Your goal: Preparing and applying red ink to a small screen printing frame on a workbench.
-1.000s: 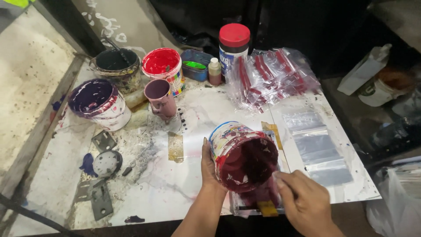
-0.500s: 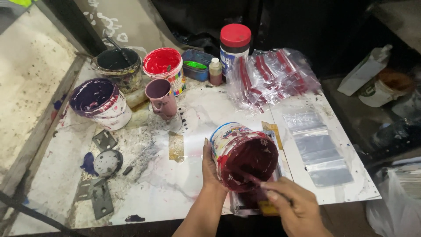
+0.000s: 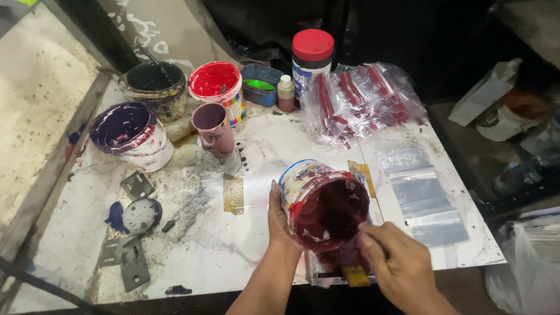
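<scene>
Two hands lower centre: left hand [image 3: 281, 224] grip holding tilted dark-red paint tub [image 3: 324, 204]; right hand [image 3: 399, 265] grip narrow at tub's mouth, contents unclear.

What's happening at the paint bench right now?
A person's left hand grips a tub of dark red paint, tipped toward them over the stained white table. The right hand is at its lower rim, fingers closed on something too blurred to tell. Behind stand open tubs of purple, black and red paint, with small plastic bags to the right.
</scene>
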